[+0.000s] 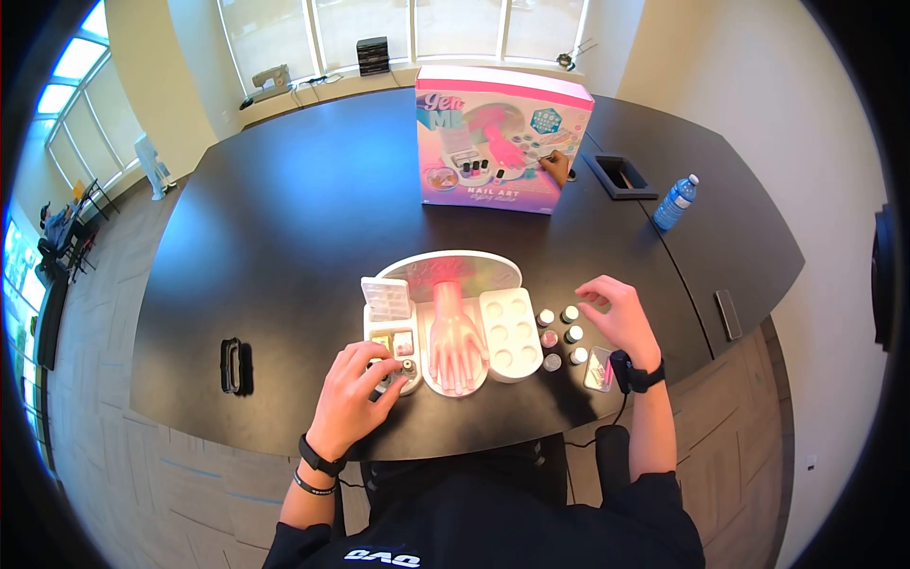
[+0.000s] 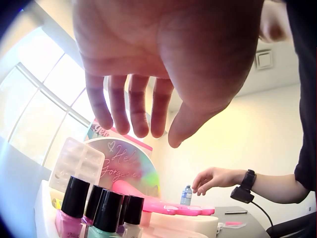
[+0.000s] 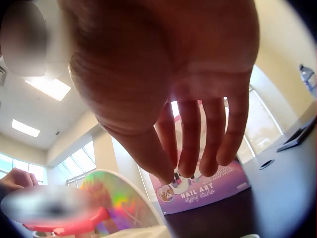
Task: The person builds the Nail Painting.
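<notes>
My left hand (image 1: 353, 396) hovers over the left compartment of a white nail art station (image 1: 438, 387), fingers pointing down and holding nothing. Beneath it, several nail polish bottles (image 2: 106, 214) with black caps stand in the compartment, in pink, mint and other shades. Beside them, a pink model hand (image 1: 455, 346) lies palm down in front of the station's curved mirror (image 2: 131, 158). My right hand (image 1: 618, 318) hangs in the air with loosely bent fingers, empty, just beyond several small jars (image 1: 573, 334) with mostly white lids.
A palette with round wells (image 1: 515, 367) sits right of the model hand. Near my right wrist lies a small clear box (image 1: 598, 370) with pink pieces. Behind stand the product box (image 1: 498, 194) and a water bottle (image 1: 675, 202). A phone (image 1: 728, 315) lies far right.
</notes>
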The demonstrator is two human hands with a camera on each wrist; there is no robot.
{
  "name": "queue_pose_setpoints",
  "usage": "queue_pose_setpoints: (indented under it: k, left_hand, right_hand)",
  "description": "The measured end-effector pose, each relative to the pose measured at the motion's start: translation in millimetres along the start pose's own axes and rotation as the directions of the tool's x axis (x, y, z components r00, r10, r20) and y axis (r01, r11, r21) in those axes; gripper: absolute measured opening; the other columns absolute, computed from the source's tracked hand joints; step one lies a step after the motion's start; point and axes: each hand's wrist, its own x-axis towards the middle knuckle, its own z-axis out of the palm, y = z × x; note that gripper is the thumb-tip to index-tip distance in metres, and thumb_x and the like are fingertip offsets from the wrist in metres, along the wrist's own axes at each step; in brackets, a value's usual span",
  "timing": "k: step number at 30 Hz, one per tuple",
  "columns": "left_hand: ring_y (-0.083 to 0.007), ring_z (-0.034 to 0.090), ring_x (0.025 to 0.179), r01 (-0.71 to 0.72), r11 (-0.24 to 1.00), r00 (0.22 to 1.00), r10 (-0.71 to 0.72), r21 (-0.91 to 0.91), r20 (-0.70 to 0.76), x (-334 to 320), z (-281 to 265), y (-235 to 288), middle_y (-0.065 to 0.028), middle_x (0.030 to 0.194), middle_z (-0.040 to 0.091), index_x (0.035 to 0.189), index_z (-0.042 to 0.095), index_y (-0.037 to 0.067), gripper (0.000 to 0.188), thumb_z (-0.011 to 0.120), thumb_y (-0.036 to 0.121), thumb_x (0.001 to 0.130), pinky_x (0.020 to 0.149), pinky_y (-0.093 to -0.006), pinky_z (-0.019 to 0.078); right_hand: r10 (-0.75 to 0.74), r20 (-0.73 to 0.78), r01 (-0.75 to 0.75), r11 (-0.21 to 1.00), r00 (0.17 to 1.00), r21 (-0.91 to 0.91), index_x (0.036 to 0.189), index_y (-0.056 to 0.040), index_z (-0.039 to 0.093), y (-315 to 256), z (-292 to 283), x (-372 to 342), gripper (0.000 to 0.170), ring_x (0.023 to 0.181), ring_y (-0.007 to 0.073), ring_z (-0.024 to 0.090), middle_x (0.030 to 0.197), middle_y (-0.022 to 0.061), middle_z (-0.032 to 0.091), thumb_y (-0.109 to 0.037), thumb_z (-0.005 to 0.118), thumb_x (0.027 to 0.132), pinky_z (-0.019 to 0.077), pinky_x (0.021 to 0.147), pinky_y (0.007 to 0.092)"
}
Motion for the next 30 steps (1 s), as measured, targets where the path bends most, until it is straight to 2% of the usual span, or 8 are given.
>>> queue_pose_setpoints:
  k: [5, 8, 9, 15, 19, 21, 24, 30]
  left_hand:
    - [-0.0336, 0.069, 0.104, -0.014, 1.000, 1.000, 0.013, -0.022, -0.028, 5.5, 5.7, 2.2, -0.0096, 0.110, 0.072, 0.106, 0.075, 0.004, 0.025, 0.088, 0.006, 0.084, 0.091, -0.0442, 0.0572]
    - [-0.0320, 0.070, 0.102, -0.016, 0.999, 0.999, 0.015, -0.034, -0.031, 8.3, 9.4, 1.9, -0.0085, 0.108, 0.072, 0.106, 0.075, 0.005, 0.024, 0.087, 0.008, 0.086, 0.090, -0.0434, 0.0572]
    - [-0.0317, 0.070, 0.102, -0.017, 0.999, 0.999, 0.016, -0.037, -0.029, 9.1, 10.3, 1.6, -0.0085, 0.108, 0.072, 0.106, 0.075, 0.004, 0.024, 0.087, 0.008, 0.086, 0.090, -0.0434, 0.0573]
    - [-0.0315, 0.070, 0.101, 0.004, 0.999, 1.000, -0.005, -0.037, -0.021, 12.4, 12.4, -0.5, -0.0084, 0.108, 0.072, 0.107, 0.075, 0.004, 0.023, 0.086, 0.009, 0.088, 0.089, -0.0438, 0.0573]
    - [-0.0316, 0.070, 0.101, 0.042, 0.998, 0.999, -0.043, -0.054, -0.023, 12.0, 14.9, -2.2, -0.0081, 0.108, 0.072, 0.107, 0.075, 0.005, 0.022, 0.086, 0.009, 0.088, 0.089, -0.0437, 0.0574]
    - [-0.0304, 0.069, 0.095, 0.028, 0.998, 0.998, -0.030, -0.056, -0.052, 11.9, 15.2, -3.4, -0.0086, 0.109, 0.073, 0.109, 0.079, 0.007, 0.024, 0.087, 0.005, 0.086, 0.081, -0.0406, 0.0578]
    - [-0.0312, 0.070, 0.100, 0.049, 0.997, 0.998, -0.051, -0.055, -0.034, 10.7, 14.5, -2.6, -0.0078, 0.108, 0.072, 0.107, 0.076, 0.005, 0.021, 0.086, 0.010, 0.089, 0.088, -0.0433, 0.0573]
    - [-0.0312, 0.070, 0.100, 0.048, 0.998, 0.998, -0.049, -0.051, -0.026, 10.5, 13.3, -1.7, -0.0078, 0.108, 0.072, 0.107, 0.076, 0.005, 0.021, 0.085, 0.009, 0.089, 0.089, -0.0434, 0.0569]
  right_hand:
    - [0.059, 0.212, -0.043, 0.996, 0.976, -0.081, 0.112, -0.0088, 0.081, 21.7, 22.2, 9.7, 0.029, 0.103, 0.0295, 0.071, 0.108, 0.0086, 0.078, -0.007, 0.085, 0.084, 0.0584, 0.093, 0.0427]
    - [-0.040, 0.282, 0.066, 0.995, 0.959, -0.081, 0.112, -0.0104, 0.082, 31.4, 39.3, 14.1, 0.030, 0.109, 0.0320, 0.070, 0.111, 0.0078, 0.079, -0.007, 0.085, 0.082, 0.0569, 0.100, 0.0447]
    - [-0.024, 0.321, 0.042, 0.998, 0.947, -0.049, 0.112, -0.0108, 0.083, 32.5, 42.1, 14.3, 0.031, 0.112, 0.0336, 0.069, 0.113, 0.0076, 0.079, -0.006, 0.085, 0.082, 0.0561, 0.103, 0.0450]
    - [-0.015, 0.357, 0.044, 0.996, 0.934, -0.072, 0.113, -0.0106, 0.083, 39.0, 55.2, 15.1, 0.031, 0.111, 0.0353, 0.070, 0.113, 0.0083, 0.080, -0.005, 0.083, 0.082, 0.0561, 0.102, 0.0457]
    - [0.004, 0.348, 0.023, 0.997, 0.938, -0.072, 0.113, -0.0104, 0.083, 42.0, 60.4, 14.2, 0.030, 0.110, 0.0357, 0.070, 0.112, 0.0089, 0.080, -0.006, 0.083, 0.083, 0.0565, 0.100, 0.0460]
    - [0.031, 0.342, -0.005, 0.997, 0.939, -0.078, 0.113, -0.0101, 0.082, 40.2, 60.1, 14.7, 0.029, 0.110, 0.0357, 0.070, 0.112, 0.0094, 0.079, -0.007, 0.082, 0.084, 0.0561, 0.100, 0.0459]
    - [0.077, 0.270, -0.059, 0.995, 0.960, -0.076, 0.113, -0.0101, 0.082, 39.1, 60.5, 13.2, 0.030, 0.104, 0.0337, 0.070, 0.107, 0.0094, 0.078, -0.007, 0.082, 0.083, 0.0558, 0.097, 0.0443]
    - [-0.014, 0.149, 0.034, 0.990, 0.989, -0.136, 0.115, -0.0093, 0.079, 8.3, 46.9, 18.1, 0.030, 0.104, 0.0329, 0.070, 0.109, 0.0085, 0.078, -0.010, 0.083, 0.086, 0.0557, 0.095, 0.0435]
